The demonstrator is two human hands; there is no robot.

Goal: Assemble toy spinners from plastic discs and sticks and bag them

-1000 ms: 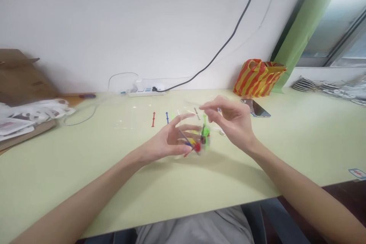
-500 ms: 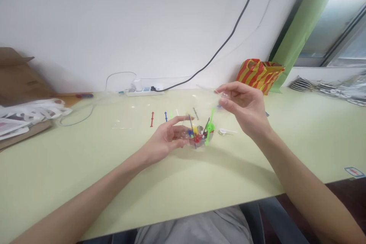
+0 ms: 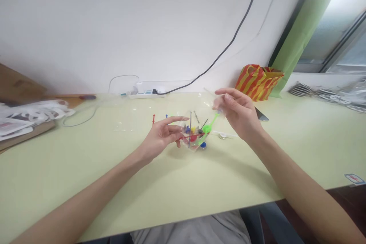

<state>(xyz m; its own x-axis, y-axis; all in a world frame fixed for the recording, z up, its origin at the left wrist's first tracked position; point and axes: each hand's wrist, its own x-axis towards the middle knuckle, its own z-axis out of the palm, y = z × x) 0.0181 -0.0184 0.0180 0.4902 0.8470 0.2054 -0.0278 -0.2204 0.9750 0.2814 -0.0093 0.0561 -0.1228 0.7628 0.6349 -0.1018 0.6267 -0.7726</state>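
Observation:
My left hand (image 3: 161, 137) grips the left side of a clear plastic bag (image 3: 195, 148) between thumb and fingers, its index finger stretched out above. Inside or against the bag are coloured spinner arrows: a bright green arrow (image 3: 207, 129), a red arrow (image 3: 187, 137) and a thin dark-blue arrow (image 3: 190, 129). My right hand (image 3: 237, 110) is raised to the right, pinching clear film; I cannot tell whether it belongs to the same bag. Below the bag is a small blue round piece (image 3: 203, 145). A white spinner (image 3: 222, 135) lies to the right.
Behind my left hand, a red arrow (image 3: 153, 119) and a blue arrow (image 3: 167, 116) lie on the table, with a grey arrow (image 3: 196, 116) farther right. A power strip (image 3: 145, 94), a striped bag (image 3: 256, 82) and a dark flat device (image 3: 262, 114) stand or lie toward the back.
My left hand has shifted slightly left and the bag has tilted. My right hand has moved a little down and turned. The blue round piece now shows below the bag.

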